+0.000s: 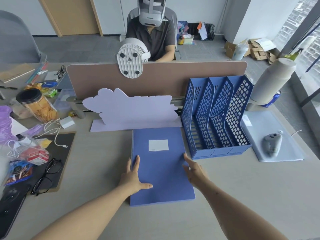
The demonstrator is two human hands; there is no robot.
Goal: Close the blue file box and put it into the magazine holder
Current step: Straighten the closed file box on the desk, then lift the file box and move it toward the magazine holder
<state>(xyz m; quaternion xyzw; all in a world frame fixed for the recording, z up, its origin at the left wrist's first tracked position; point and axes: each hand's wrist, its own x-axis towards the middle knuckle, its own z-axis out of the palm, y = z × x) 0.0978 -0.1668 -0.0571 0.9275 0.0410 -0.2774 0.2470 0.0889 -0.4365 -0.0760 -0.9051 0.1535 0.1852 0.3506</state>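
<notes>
From the head view, the blue file box lies flat and closed on the tabletop, just left of the magazine holder. My left hand and right hand flank it, each grip open, holding nothing. I'd clamp both long edges firmly, then stand it upright to slot in.

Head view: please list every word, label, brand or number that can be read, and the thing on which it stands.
None can be read.
White label on the blue file box: small print, too blurred.
Snack packets at the left: print, too blurred.
Blue can at the right: markings, too small.
</notes>
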